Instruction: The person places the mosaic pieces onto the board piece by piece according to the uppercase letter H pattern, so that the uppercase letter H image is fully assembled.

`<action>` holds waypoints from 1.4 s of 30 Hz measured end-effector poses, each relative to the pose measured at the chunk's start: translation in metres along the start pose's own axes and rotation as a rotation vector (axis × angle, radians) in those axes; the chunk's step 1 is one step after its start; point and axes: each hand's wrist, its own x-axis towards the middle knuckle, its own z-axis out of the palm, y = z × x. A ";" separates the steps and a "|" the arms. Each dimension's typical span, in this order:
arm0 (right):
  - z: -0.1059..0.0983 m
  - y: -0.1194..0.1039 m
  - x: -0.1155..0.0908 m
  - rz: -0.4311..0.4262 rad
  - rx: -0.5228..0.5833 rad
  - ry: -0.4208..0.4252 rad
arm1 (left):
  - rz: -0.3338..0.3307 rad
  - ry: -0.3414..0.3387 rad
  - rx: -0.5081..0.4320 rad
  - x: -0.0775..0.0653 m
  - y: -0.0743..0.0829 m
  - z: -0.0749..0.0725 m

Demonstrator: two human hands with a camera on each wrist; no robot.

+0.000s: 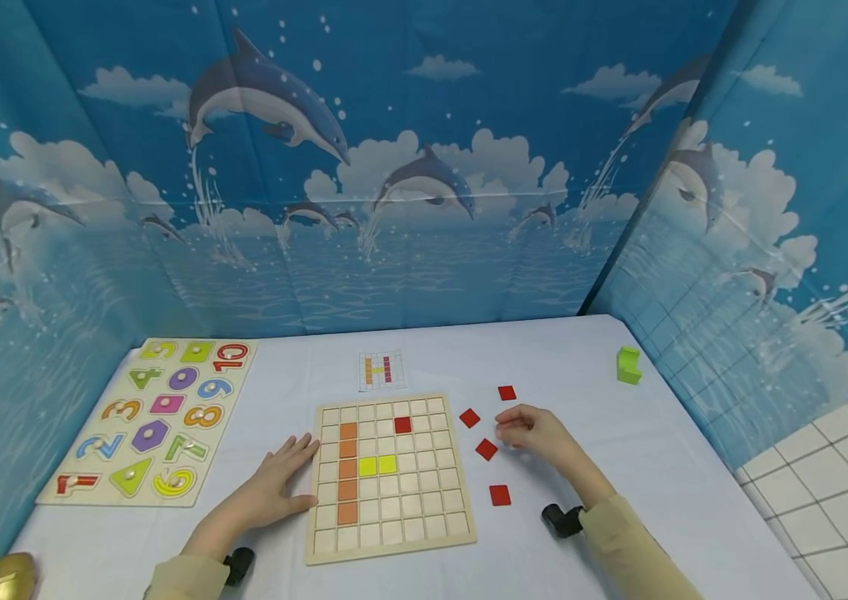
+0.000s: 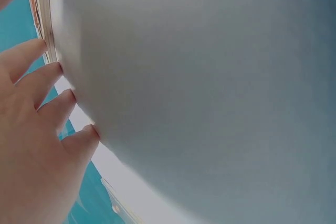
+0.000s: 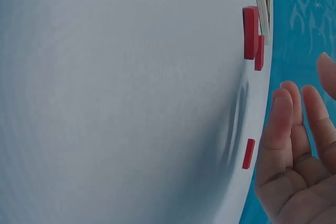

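A wooden grid board [image 1: 394,550] lies on the table, with a column of orange tiles [image 1: 347,469], two yellow tiles [image 1: 377,465] and one red tile [image 1: 402,425] in its cells. My left hand [image 1: 274,486] rests at the board's left edge, fingers spread and fingertips against the rim. To the right of the board, my right hand [image 1: 534,432] hovers over the cloth with relaxed, slightly bent fingers and nothing between them. Several loose red tiles [image 1: 486,449] lie scattered about it; the right wrist view shows red tiles [image 3: 251,32] beyond the fingertips.
Behind the board lies a small pattern card [image 1: 381,370] with coloured squares. A number-and-shape puzzle board [image 1: 217,433] is at the left, and a brass-coloured rounded object [image 1: 7,577] sits at the front left corner. A green block [image 1: 627,365] stands at the back right.
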 end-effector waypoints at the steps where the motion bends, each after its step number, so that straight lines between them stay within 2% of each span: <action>1: 0.001 0.000 0.000 0.001 0.001 -0.002 | -0.001 0.000 -0.001 0.000 0.000 0.000; 15: 0.007 -0.004 0.004 -0.018 -0.019 -0.024 | -0.007 0.001 -0.005 0.002 0.001 0.001; 35: 0.020 -0.015 0.005 -0.008 -0.207 -0.072 | -0.015 -0.004 -0.007 0.003 0.005 -0.002; 42: 0.025 -0.018 0.004 -0.002 -0.253 -0.056 | -0.009 -0.002 -0.004 0.002 0.002 -0.002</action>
